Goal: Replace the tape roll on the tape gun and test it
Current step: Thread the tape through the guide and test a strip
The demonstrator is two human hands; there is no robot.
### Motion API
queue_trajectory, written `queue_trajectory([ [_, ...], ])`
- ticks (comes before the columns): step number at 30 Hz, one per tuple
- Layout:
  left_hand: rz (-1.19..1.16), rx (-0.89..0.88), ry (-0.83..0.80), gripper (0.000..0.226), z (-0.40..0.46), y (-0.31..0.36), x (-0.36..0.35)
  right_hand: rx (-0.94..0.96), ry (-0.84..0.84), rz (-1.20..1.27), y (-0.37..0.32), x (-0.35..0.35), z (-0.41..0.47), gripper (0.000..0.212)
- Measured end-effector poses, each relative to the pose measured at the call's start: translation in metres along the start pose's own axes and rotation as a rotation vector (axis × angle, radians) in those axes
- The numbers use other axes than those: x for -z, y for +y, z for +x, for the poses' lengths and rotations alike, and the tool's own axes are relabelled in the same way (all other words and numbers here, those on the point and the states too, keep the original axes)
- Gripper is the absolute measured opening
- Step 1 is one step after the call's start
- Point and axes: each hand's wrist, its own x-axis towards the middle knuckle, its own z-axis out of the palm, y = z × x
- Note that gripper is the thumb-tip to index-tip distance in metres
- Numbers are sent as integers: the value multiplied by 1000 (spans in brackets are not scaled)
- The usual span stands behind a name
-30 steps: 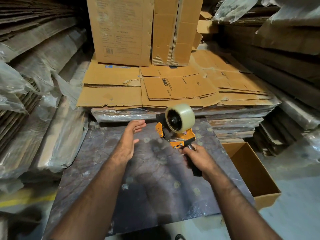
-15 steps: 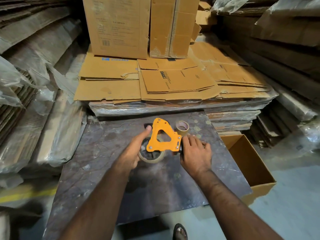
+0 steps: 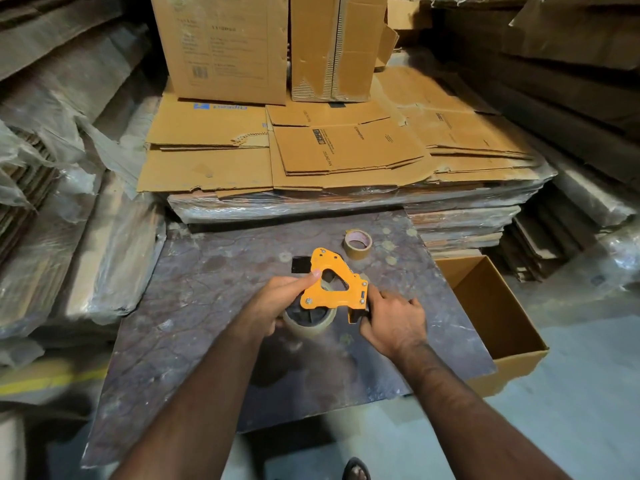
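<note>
- The dark work board point(image 3: 214, 327) is the landmark: it lies flat in front of a stack of flattened cartons point(image 3: 332, 157), with an open cardboard box point(image 3: 498, 306) against its right edge.
- Near the middle of the board the orange tape gun point(image 3: 334, 285) lies on its side, side plate facing up, with the clear tape roll point(image 3: 310, 322) under the plate at the gun's near end.
- The left hand point(image 3: 277, 304) reaches in from the board's near-left: thumb pressed on the plate's edge, remaining fingers curled around the roll's left rim.
- The right hand point(image 3: 391, 322) is wrapped round the gun's handle end on the right; its grip looks closed, though the fingertips are hidden underneath, so I cannot tell how tightly.
- A smaller brown roll point(image 3: 357, 243) stands alone toward the board's far edge, apart from the gun.
- To do this step well, I judge: pin the gun steady with the right hand, press the roll squarely onto its hub until flush, and check the tape's unwinding direction suits the cutter end before threading.
</note>
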Motion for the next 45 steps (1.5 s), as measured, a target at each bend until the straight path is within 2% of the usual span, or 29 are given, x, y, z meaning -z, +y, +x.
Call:
queue_trajectory([
  [5,-89,55,122,78,13,14,-11,-263,-209,287,32,-5,-1,46],
  [7,-111,90,155,78,25,12,-18,-392,-289,503,48,-12,-1,53],
  [8,-107,113,160,75,30,10,-24,-459,-323,661,55,-18,-1,48],
  [10,-81,167,135,72,40,2,-40,-636,-418,1025,67,-26,-1,20],
  [13,-65,259,29,73,51,-13,-72,-852,-635,1409,89,-38,-2,28],
  [18,-66,419,-91,82,73,-32,-123,-904,-786,1832,122,-53,-4,22],
  [24,-155,507,-192,91,92,-46,-153,-909,-869,1958,146,-66,-8,22],
  [30,-271,500,-145,63,104,-41,-171,-868,-949,1931,157,-71,-5,23],
  [37,-315,433,-68,55,120,-42,-179,-822,-1001,1848,159,-69,-4,30],
  [43,-402,365,-63,75,123,-47,-184,-836,-1003,1826,166,-71,-7,34],
  [45,-463,321,-59,70,123,-48,-185,-845,-1009,1820,169,-72,-8,34],
])
